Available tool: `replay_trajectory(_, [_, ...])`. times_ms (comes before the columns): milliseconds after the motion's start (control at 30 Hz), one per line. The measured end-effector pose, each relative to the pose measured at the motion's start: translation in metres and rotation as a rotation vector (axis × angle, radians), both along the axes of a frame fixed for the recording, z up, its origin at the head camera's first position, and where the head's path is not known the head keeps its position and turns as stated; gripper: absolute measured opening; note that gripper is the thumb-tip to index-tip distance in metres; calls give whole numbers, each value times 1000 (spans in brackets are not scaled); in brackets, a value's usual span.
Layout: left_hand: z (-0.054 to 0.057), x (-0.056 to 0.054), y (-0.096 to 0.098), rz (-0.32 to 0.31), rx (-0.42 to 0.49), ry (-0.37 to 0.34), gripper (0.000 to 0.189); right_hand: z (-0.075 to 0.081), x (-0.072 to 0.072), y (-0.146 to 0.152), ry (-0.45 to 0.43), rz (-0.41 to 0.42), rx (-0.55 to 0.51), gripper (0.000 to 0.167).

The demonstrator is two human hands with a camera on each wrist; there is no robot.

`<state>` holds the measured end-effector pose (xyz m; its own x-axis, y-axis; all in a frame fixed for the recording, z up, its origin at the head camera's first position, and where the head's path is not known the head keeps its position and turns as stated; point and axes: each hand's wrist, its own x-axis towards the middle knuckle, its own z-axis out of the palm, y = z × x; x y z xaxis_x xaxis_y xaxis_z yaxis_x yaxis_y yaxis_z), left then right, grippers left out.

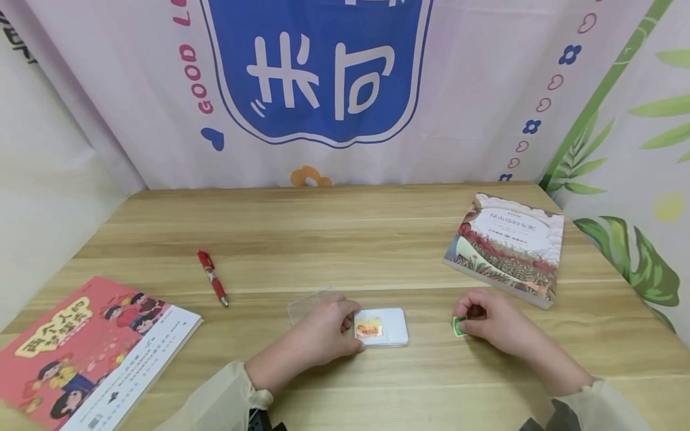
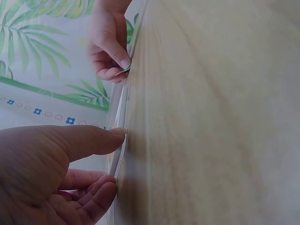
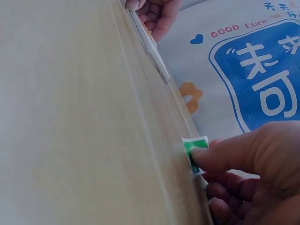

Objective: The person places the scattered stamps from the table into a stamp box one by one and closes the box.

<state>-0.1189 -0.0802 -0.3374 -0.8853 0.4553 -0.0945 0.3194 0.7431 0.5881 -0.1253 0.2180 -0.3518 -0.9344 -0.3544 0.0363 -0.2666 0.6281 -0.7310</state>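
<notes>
My left hand (image 1: 326,329) pinches the left end of a thin white card-like block (image 1: 396,327) between thumb and fingers. A small yellow-and-orange picture piece (image 1: 369,327) lies on top of that block. Beyond the left hand, partly hidden by it, a clear plastic cover (image 1: 304,304) rests on the table. To the right, my right hand (image 1: 498,320) pinches a small green stamp-like piece with a white border (image 3: 191,142), thumb over its face. Its far side is hidden by the fingers. In the left wrist view the block is seen edge-on, its near edge slightly raised.
The wooden table (image 1: 323,239) bears a red pen (image 1: 212,278) at the left, a pink picture book (image 1: 81,359) at the front left and another illustrated book (image 1: 509,245) at the back right. A printed curtain (image 1: 162,143) hangs behind the table.
</notes>
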Motion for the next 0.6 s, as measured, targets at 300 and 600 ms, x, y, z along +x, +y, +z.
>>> replay_trajectory(300, [0,1,0,-2,6,0,52,11,-5,5,-149,48,-50,10])
replay_trajectory(600, [0,0,0,-5,8,3,51,12,-10,1,-217,57,-103,15])
